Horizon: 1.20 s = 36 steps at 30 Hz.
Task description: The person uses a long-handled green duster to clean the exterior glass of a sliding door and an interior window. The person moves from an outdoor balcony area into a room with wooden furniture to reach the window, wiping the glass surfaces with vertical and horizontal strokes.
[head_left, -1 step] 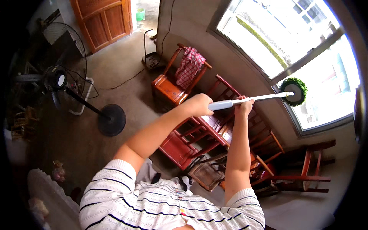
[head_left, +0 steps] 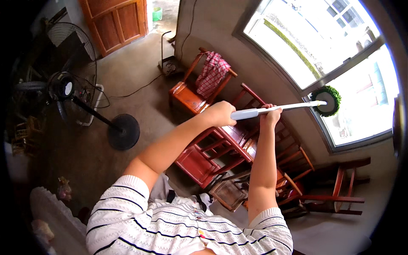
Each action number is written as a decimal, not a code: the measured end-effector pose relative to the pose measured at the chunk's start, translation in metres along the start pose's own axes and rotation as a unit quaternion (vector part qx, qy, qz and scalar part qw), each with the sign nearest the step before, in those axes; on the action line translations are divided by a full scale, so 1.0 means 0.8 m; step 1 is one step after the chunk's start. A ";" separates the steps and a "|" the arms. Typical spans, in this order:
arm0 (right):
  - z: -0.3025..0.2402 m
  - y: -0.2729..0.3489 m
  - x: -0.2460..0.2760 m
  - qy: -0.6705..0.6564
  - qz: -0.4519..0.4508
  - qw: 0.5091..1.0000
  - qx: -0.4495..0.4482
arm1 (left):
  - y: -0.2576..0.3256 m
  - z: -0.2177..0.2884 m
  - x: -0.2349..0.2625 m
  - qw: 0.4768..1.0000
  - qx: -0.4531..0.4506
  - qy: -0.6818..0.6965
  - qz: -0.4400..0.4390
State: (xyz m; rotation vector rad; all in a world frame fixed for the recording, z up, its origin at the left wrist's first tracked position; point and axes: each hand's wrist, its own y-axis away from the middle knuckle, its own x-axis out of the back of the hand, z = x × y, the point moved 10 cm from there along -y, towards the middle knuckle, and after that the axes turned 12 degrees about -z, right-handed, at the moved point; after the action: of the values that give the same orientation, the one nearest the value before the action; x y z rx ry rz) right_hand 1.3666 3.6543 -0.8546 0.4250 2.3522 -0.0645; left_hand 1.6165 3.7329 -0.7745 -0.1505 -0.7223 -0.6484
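A long-handled mop (head_left: 295, 106) stretches out to the right, with a white pole, a pale grey grip and a round head (head_left: 333, 91) fringed in green. My left hand (head_left: 221, 114) is closed round the end of the grip. Farther along the pole, my right hand (head_left: 270, 116) wraps it just past the grip. The mop head overlaps the lower part of the bright window (head_left: 361, 104), by its frame; whether it touches the glass I cannot tell. Both my arms reach forward over the wooden chairs.
Below my hands stand red-brown wooden chairs (head_left: 197, 165), some stacked or tipped. An orange-brown chair (head_left: 187, 97) carries a red checked cloth (head_left: 212, 74). To the left stands a black pedestal fan (head_left: 124, 131). A cord (head_left: 138, 90) crosses the floor towards the wall. A wooden door (head_left: 114, 25) stands behind.
The view has shifted very slightly. Both hands keep their grip, and the mop stays in nearly the same place at the window.
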 end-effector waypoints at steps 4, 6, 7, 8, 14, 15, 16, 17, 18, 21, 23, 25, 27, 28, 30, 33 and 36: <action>0.019 0.020 -0.076 0.040 0.063 0.997 0.034 | 0.002 -0.053 0.049 0.992 0.022 0.069 -0.101; 0.019 0.006 -0.089 0.038 0.029 0.998 0.047 | -0.003 -0.045 0.071 0.996 -0.037 0.021 -0.074; 0.014 0.015 -0.110 0.038 0.021 0.997 0.062 | -0.002 -0.045 0.080 0.996 -0.053 0.008 -0.065; 0.010 0.015 -0.114 0.008 -0.002 0.998 0.067 | 0.001 -0.036 0.085 0.995 -0.076 -0.004 -0.059; 0.026 0.055 -0.180 -0.146 -0.015 0.986 0.073 | 0.032 -0.055 0.136 0.989 -0.144 -0.003 -0.031; 0.037 0.050 -0.186 -0.205 -0.082 0.973 0.062 | 0.037 -0.062 0.143 0.986 -0.161 -0.035 -0.009; 0.048 0.053 -0.199 -0.236 -0.088 0.967 0.048 | 0.043 -0.072 0.153 0.983 -0.171 -0.058 0.028; 0.053 0.052 -0.219 -0.275 -0.150 0.949 0.039 | 0.047 -0.080 0.165 0.980 -0.171 -0.091 0.047; 0.058 0.054 -0.236 -0.265 -0.204 0.941 0.040 | 0.052 -0.088 0.179 0.975 -0.179 -0.116 0.065; 0.082 0.055 -0.292 -0.222 -0.230 0.945 0.064 | 0.048 -0.124 0.233 0.953 -0.218 -0.177 0.111; 0.092 0.055 -0.322 -0.175 -0.200 0.958 0.108 | 0.028 -0.153 0.270 0.958 -0.229 -0.152 0.083; 0.113 0.043 -0.334 -0.162 -0.195 0.957 0.140 | -0.002 -0.199 0.292 0.965 -0.249 -0.056 0.058; 0.128 0.017 -0.359 -0.095 -0.193 0.960 0.180 | -0.049 -0.243 0.312 0.966 -0.257 -0.009 0.040; 0.130 0.005 -0.365 -0.086 -0.199 0.955 0.202 | -0.083 -0.264 0.326 0.963 -0.262 0.055 0.045; 0.133 -0.020 -0.390 -0.040 -0.174 0.956 0.235 | -0.145 -0.304 0.356 0.950 -0.266 0.155 0.053; 0.106 -0.059 -0.449 0.008 -0.186 0.937 0.296 | -0.257 -0.352 0.475 0.951 -0.225 0.090 0.194; 0.089 -0.094 -0.473 0.033 -0.170 0.926 0.336 | -0.384 -0.425 0.602 0.939 -0.103 -0.077 0.320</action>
State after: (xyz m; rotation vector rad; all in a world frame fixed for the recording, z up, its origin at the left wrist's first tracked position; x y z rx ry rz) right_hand 1.6459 3.4637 -0.6551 0.3300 2.3934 -1.0575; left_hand 1.8978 3.1315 -0.7401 -0.6091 -0.7022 -0.0833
